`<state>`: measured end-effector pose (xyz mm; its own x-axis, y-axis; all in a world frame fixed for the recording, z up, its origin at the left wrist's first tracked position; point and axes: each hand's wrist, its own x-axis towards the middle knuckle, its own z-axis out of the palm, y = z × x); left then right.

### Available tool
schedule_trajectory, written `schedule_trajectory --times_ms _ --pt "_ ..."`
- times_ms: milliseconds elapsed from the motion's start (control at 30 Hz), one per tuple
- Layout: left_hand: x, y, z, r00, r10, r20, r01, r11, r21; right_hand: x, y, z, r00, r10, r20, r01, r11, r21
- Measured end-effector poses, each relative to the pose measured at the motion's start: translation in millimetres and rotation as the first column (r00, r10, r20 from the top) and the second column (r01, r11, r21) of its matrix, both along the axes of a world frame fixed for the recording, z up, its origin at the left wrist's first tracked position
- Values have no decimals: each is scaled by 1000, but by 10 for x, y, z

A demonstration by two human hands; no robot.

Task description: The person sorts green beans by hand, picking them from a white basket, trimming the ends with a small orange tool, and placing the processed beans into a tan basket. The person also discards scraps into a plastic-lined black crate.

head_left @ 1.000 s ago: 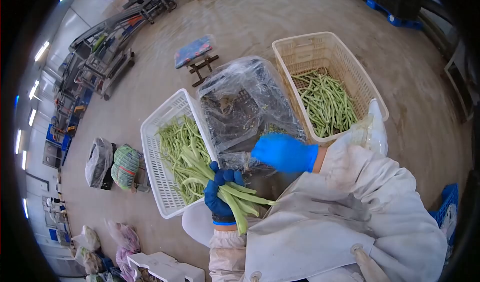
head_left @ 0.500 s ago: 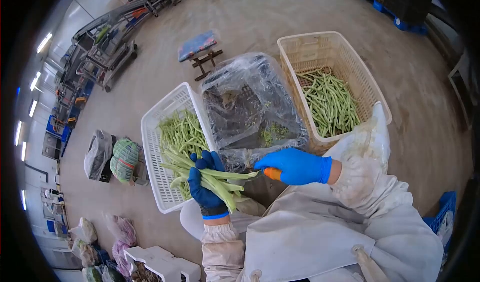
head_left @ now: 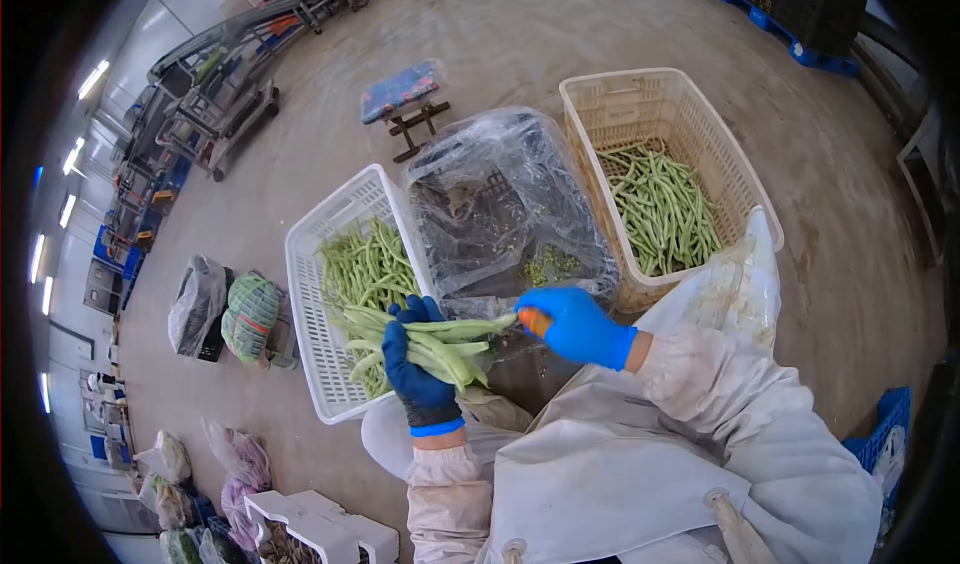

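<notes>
A bunch of long green beans (head_left: 440,349) is held in my left hand (head_left: 416,372), which wears a dark blue glove, over the right edge of the white crate (head_left: 302,284). The bean tips point toward my right hand (head_left: 585,332) in its bright blue glove. That hand is closed around an orange-handled tool (head_left: 534,321) beside the tips; any blade is too small to make out. More green beans (head_left: 370,264) lie in the white crate. Between the crates, a bin lined with clear plastic (head_left: 480,234) holds small green scraps (head_left: 552,266).
At the right stands a beige crate (head_left: 735,159) with green beans (head_left: 660,209). Beyond the lined bin is a small stool (head_left: 402,92). Wrapped bundles (head_left: 252,314) and a white foam box (head_left: 320,526) are on the left. Metal equipment (head_left: 215,94) stands farther back.
My right hand has shifted slightly left and up with the orange-handled tool. My left hand and its beans have moved slightly right. The camera view has shifted a little.
</notes>
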<state>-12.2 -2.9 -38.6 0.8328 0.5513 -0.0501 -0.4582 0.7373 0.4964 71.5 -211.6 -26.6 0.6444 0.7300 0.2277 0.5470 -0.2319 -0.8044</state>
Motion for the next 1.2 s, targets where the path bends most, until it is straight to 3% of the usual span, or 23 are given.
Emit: schedule_trajectory --times_ms 33,100,133,167,200,233,300,333,367,467,633,700,767,800,833,867,900,967,1033,1100,1133,1167,1200 --pt "10 16 -51 998 50 -28 -51 998 -35 57 22 -79 896 -79 -437 163 974 159" --pt "-3 97 -105 997 67 -31 -69 997 -46 337 -36 -294 650 -93 -754 427 865 262" --pt "-12 179 -134 998 53 -30 -55 996 -64 491 -103 -451 652 -85 -754 422 866 267" --pt "-26 242 -166 999 39 -30 -41 996 -83 630 -180 -615 847 -340 -409 445 874 194" --pt "6 265 -205 994 86 -64 -90 994 -58 704 -208 -685 864 -502 38 493 859 139" --pt "15 288 -243 994 87 -59 -90 994 -56 655 -179 -593 864 -501 41 491 859 144" --pt "53 297 -309 992 88 -89 -92 995 -32 395 -85 -189 912 -324 250 292 943 157" --pt "91 277 -325 981 120 -152 -124 992 -17 251 -6 -39 990 -144 4 141 974 177" --pt "107 259 -345 981 116 -155 -121 993 -18 124 84 73 970 60 -237 -2 972 237" --pt "149 197 -367 970 128 -209 -126 992 21 -44 275 211 948 190 -257 -120 957 264" --pt "118 234 -410 971 107 -215 -116 993 -29 -35 351 251 921 236 -311 -164 957 240" --pt "101 261 -427 972 111 -208 -100 993 59 -47 350 246 901 256 -351 -196 961 198" --pt "106 219 -365 961 150 -232 -134 987 86 -64 374 154 970 216 -108 -194 964 179" --pt "108 193 -332 948 190 -256 -165 979 117 -71 380 122 971 215 -108 -194 965 176" --pt "108 163 -282 948 189 -256 -164 980 115 -79 388 103 984 170 46 -174 978 116" --pt "105 132 -223 943 196 -269 -162 976 143 -87 392 93 971 130 201 -145 988 60" --pt "101 107 -187 937 206 -282 -162 972 171 -96 389 92 971 132 200 -146 988 58" --pt "109 80 -157 923 246 -295 -189 960 208 -110 389 120 868 110 484 -60 991 -118" --pt "115 54 -140 909 284 -306 -214 946 245 -129 380 110 840 127 528 -49 986 -160" --pt "109 30 -130 880 353 -318 -214 892 399 -163 373 43 812 143 565 -32 979 -201" --pt "119 28 -122 881 351 -318 -211 892 399 -160 389 -66 980 96 -175 -81 993 90" --pt "128 27 -116 912 305 -274 -210 921 328 -153 401 -173 562 218 -798 95 941 324" --pt "123 26 -116 938 263 -226 -204 945 254 -151 402 -275 561 217 -799 95 942 323"
